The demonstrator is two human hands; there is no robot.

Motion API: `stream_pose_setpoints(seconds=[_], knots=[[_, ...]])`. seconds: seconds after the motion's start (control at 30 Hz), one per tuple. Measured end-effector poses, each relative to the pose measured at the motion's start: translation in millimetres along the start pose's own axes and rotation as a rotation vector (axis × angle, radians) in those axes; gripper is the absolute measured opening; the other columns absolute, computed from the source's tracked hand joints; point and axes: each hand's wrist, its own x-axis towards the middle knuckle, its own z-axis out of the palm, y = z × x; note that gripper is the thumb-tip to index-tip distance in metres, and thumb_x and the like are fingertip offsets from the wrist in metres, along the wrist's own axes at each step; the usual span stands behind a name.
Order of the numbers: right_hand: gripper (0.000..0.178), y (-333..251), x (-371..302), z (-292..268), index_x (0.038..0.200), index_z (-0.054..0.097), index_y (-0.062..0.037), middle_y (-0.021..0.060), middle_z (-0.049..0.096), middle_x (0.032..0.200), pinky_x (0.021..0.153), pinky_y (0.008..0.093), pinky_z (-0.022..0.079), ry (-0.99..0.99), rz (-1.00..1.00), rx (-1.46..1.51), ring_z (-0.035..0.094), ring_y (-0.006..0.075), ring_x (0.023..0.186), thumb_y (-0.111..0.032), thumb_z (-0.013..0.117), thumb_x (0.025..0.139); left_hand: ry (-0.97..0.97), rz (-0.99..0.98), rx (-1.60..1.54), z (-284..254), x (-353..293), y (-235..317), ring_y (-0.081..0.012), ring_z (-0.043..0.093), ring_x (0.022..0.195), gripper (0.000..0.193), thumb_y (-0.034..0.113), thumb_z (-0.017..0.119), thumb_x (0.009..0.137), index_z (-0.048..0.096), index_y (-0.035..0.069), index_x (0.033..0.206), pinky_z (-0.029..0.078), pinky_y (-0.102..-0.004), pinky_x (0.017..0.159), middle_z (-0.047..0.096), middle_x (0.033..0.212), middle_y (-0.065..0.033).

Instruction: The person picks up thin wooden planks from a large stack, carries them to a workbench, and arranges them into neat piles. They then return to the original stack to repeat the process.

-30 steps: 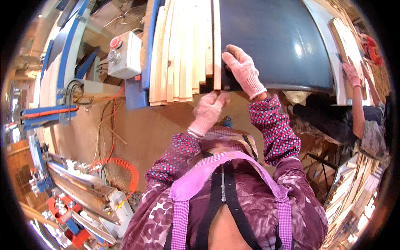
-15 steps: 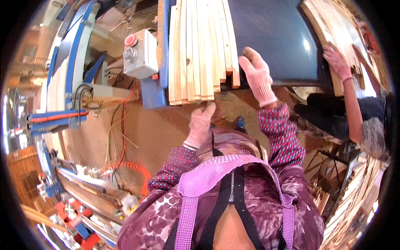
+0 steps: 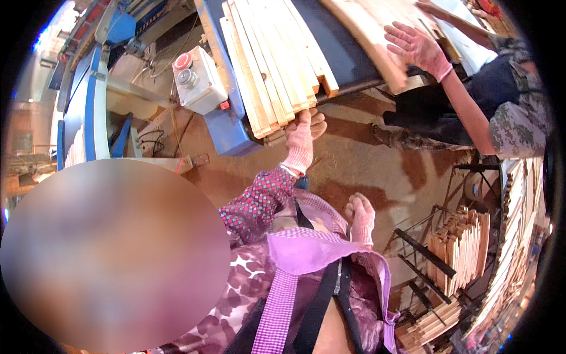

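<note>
A row of pale wooden strips point(image 3: 274, 59) lies side by side on a dark belt point(image 3: 337, 44), with uneven near ends. My left hand point(image 3: 299, 147), in a pink knit glove, is at those near ends. Its thumb lies against the ends and the other fingers curl beside it, partly under the strips. My right hand point(image 3: 361, 218), gloved alike, is held low by the apron point(image 3: 306, 251). Its fingers are loosely curled, and nothing shows in them. The right forearm is mostly hidden by the clothing.
A grey control box point(image 3: 200, 82) with a red button adjoins the blue machine frame point(image 3: 233, 130). At right, a co-worker's spread gloved hand point(image 3: 415, 47) is over more boards point(image 3: 371, 41). Wood stacks point(image 3: 460, 248) stand on a dark rack at lower right. A blurred oval hides the lower left.
My left hand has moved up to the strip ends. My right hand has dropped from beside the strips to near my body. The co-worker's hand has lifted off the boards. The view has turned.
</note>
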Motion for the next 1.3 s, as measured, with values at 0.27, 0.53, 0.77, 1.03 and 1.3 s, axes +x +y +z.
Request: stream_pose_setpoints(seconds=[0.27,0.53,0.77,1.03,1.3], knots=[[0.039,91.7,-93.2,-70.5,0.125,0.060,-0.0025,0.0035,0.067,0.102,0.072,0.0271,0.053,0.304,-0.008,0.234,0.061,0.0116,0.080,-0.022,0.068,0.092,-0.340,-0.396,0.361,-48.2,-85.1,-88.2,-0.0215,0.070,0.090,0.033,0.033,0.060,0.099,0.063,0.005,0.116,0.060,-0.0388,0.080,0.070,0.106,-0.0113],[0.030,212.3,-200.5,-143.5,0.119,0.062,-0.0014,0.0008,0.062,0.088,0.056,0.0225,0.046,0.595,0.039,0.361,0.055,0.0091,0.067,-0.018,0.062,0.093,-0.818,-0.657,0.535,-44.3,-237.7,-188.6,-0.0178,0.067,0.092,0.037,0.035,0.063,0.097,0.063,0.003,0.116,0.057,-0.0324,0.085,0.069,0.105,-0.0106],[0.045,262.1,-320.5,-178.6,0.125,0.064,-0.0015,0.0117,0.068,0.108,0.085,0.0323,0.049,0.900,0.103,0.286,0.062,0.0204,0.097,-0.032,0.061,0.091,-1.241,-0.927,0.867,-27.7,-397.9,-232.6,-0.0264,0.068,0.098,0.034,0.025,0.054,0.102,0.063,-0.004,0.118,0.057,-0.0367,0.088,0.068,0.111,-0.0179],[0.049,328.0,-336.3,-169.4,0.121,0.065,-0.0018,0.0197,0.064,0.126,0.104,0.0405,0.044,1.160,0.088,0.201,0.058,0.0344,0.122,-0.040,0.059,0.092,-1.600,-1.170,1.117,-85.0,-358.0,-332.3,-0.0209,0.066,0.092,0.044,0.040,0.053,0.101,0.061,0.001,0.120,0.055,-0.0345,0.081,0.069,0.108,-0.0114],[0.052,424.2,-329.1,-152.6,0.112,0.068,0.0004,0.0252,0.065,0.118,0.099,0.0484,0.046,1.326,0.355,0.280,0.059,0.0430,0.114,-0.043,0.050,0.090,-1.896,-1.026,1.514,1.1,-487.4,-379.8,-0.0163,0.063,0.078,0.034,0.037,0.056,0.096,0.066,0.005,0.105,0.052,-0.0299,0.069,0.069,0.090,-0.0064]])
